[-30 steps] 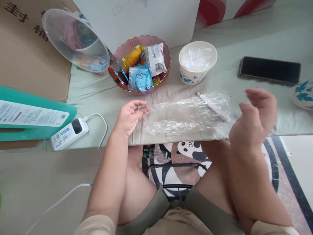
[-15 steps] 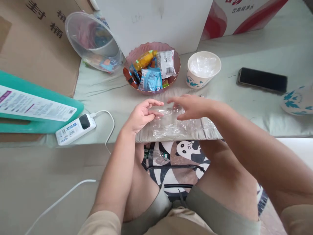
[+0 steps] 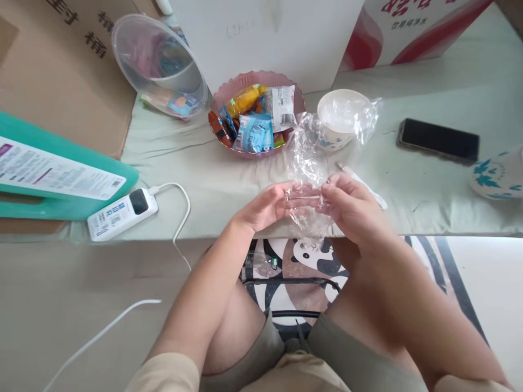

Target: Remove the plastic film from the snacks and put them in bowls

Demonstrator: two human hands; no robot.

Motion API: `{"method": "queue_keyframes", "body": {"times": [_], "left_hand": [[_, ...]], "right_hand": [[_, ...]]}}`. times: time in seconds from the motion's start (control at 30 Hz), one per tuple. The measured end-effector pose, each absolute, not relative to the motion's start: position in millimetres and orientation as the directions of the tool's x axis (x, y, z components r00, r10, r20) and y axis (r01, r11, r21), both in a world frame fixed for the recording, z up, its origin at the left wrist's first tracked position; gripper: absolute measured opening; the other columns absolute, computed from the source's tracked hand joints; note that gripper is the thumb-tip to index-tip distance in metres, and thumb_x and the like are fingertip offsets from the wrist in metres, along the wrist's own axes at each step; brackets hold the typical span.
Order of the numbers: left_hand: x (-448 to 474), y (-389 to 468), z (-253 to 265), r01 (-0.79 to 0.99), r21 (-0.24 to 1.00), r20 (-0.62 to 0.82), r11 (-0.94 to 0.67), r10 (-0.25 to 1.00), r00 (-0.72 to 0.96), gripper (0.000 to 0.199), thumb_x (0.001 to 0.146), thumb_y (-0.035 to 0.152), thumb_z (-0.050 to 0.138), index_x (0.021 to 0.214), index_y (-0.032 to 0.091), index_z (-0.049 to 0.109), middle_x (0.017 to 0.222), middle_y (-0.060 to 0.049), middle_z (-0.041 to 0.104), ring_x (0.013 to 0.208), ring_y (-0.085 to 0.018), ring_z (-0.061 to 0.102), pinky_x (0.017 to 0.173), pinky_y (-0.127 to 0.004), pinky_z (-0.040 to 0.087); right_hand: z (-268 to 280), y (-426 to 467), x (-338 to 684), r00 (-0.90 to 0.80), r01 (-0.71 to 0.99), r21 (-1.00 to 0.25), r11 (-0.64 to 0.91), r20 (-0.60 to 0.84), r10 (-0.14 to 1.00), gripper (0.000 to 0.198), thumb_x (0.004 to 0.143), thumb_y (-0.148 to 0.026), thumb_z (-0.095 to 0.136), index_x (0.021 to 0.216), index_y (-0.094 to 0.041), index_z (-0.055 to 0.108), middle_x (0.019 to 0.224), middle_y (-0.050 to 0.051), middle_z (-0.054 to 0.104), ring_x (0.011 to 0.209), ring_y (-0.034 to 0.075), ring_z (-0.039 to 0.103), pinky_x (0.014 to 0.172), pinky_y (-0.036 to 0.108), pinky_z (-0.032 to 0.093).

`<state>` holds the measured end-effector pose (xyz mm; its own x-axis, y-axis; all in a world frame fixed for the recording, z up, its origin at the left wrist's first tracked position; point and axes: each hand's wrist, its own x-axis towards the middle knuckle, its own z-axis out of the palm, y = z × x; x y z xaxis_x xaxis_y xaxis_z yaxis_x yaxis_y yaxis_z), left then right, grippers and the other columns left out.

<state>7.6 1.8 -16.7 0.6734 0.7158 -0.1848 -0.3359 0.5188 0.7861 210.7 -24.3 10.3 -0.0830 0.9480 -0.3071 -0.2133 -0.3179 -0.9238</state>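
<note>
A crumpled sheet of thin clear plastic (image 3: 304, 155) stretches from the table's front edge back to the paper cup; whether it is a bag or a glove I cannot tell. My left hand (image 3: 267, 207) has its fingers stretched to the right, and the fingertips show through the plastic. Pinched between thumb and fingers of my right hand (image 3: 355, 209) is the plastic near those fingertips. The paper cup (image 3: 330, 142) with blue leaves stands behind, partly covered by the plastic. Beside my right hand lies a slim white object (image 3: 370, 190), partly hidden.
A pink bowl (image 3: 229, 152) of wrapped snacks stands behind my hands. At right are a phone (image 3: 439, 140) and another leaf-print cup (image 3: 496, 174). A white power bank (image 3: 122, 214) with a cable, a green container (image 3: 61, 169) and a clear tub (image 3: 163, 71) are left. Boxes stand behind.
My hands have come together on the plastic. It has lifted from flat on the table, and my right hand now pinches it. The plastic now reaches over the cup.
</note>
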Motion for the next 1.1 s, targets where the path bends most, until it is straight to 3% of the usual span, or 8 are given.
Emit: {"method": "queue_keyframes", "body": {"times": [0.1,0.23,0.33,0.43,0.6,0.83,1.0,1.1], "left_hand": [[19,3,-19,-0.228,0.852,-0.251,0.471,0.75,0.612,0.061,0.068,0.051,0.089,0.114,0.014,0.073,0.12,-0.018,0.078,0.109,-0.031,0.076,0.086,-0.036,0.059],[26,9,-18,-0.084,0.9,-0.365,0.427,0.845,0.391,0.029,0.08,0.032,0.074,0.102,0.013,0.071,0.09,-0.009,0.082,0.071,-0.017,0.077,0.057,-0.022,0.053],[25,13,-16,-0.038,0.915,-0.365,0.402,0.865,0.343,0.028,0.082,0.031,0.068,0.104,0.014,0.068,0.066,-0.001,0.075,0.05,-0.014,0.069,0.044,-0.02,0.047],[20,15,-13,-0.063,0.923,-0.337,0.38,0.876,0.344,0.035,0.081,0.033,0.066,0.112,0.016,0.065,0.054,0.005,0.067,0.038,-0.012,0.061,0.036,-0.019,0.041],[9,15,-13,-0.049,0.905,-0.356,0.423,0.814,0.459,0.042,0.083,0.032,0.064,0.123,0.021,0.06,0.052,0.008,0.067,0.032,-0.011,0.056,0.032,-0.017,0.036],[6,12,-16,0.141,0.901,-0.422,0.41,0.754,0.503,0.04,0.087,0.025,0.059,0.127,0.019,0.064,0.058,0.005,0.071,0.038,-0.01,0.061,0.036,-0.017,0.04],[5,11,-12,0.152,0.899,-0.424,0.41,0.736,0.528,0.042,0.087,0.025,0.061,0.128,0.018,0.061,0.058,0.004,0.072,0.039,-0.012,0.063,0.038,-0.017,0.042],[4,10,-12,0.103,0.9,-0.41,0.423,0.746,0.524,0.048,0.087,0.027,0.063,0.134,0.02,0.057,0.059,0.004,0.072,0.04,-0.013,0.064,0.04,-0.017,0.044]], "right_hand": [[2,-27,212,-0.064,-0.218,-0.926,-0.309,-0.302,0.951,0.043,0.077,-0.051,0.082,0.08,-0.024,0.049,0.066,-0.006,0.054,0.057,0.008,0.055,0.055,0.023,0.048],[2,-28,224,-0.134,-0.106,-0.929,-0.354,-0.339,0.931,0.038,0.079,-0.052,0.079,0.093,-0.024,0.058,0.071,-0.001,0.067,0.06,0.014,0.065,0.055,0.026,0.051],[1,-30,234,-0.172,0.007,-0.922,-0.388,-0.383,0.908,0.036,0.083,-0.049,0.075,0.103,-0.022,0.064,0.062,-0.001,0.067,0.052,0.015,0.063,0.046,0.024,0.045],[-5,-32,243,-0.21,-0.081,-0.908,-0.411,-0.387,0.898,0.04,0.087,-0.05,0.07,0.116,-0.023,0.063,0.053,-0.005,0.061,0.041,0.013,0.054,0.04,0.024,0.041],[-14,-34,247,-0.368,-0.179,-0.884,-0.432,-0.347,0.863,0.064,0.084,-0.056,0.072,0.138,-0.025,0.058,0.071,-0.002,0.068,0.055,0.015,0.064,0.052,0.029,0.053],[-17,-33,236,-0.32,-0.104,-0.926,-0.363,-0.314,0.894,0.044,0.089,-0.051,0.066,0.124,-0.025,0.07,0.089,0.004,0.071,0.069,0.015,0.066,0.055,0.026,0.056],[-20,-32,230,-0.262,0.008,-0.909,-0.417,-0.404,0.876,0.032,0.095,-0.04,0.059,0.117,-0.023,0.074,0.079,0.003,0.071,0.052,0.011,0.058,0.044,0.023,0.048],[-25,-35,230,-0.201,0.004,-0.934,-0.356,-0.35,0.915,0.034,0.096,-0.032,0.055,0.124,-0.026,0.072,0.104,0.005,0.076,0.052,0.008,0.058,0.046,0.024,0.051]]}}
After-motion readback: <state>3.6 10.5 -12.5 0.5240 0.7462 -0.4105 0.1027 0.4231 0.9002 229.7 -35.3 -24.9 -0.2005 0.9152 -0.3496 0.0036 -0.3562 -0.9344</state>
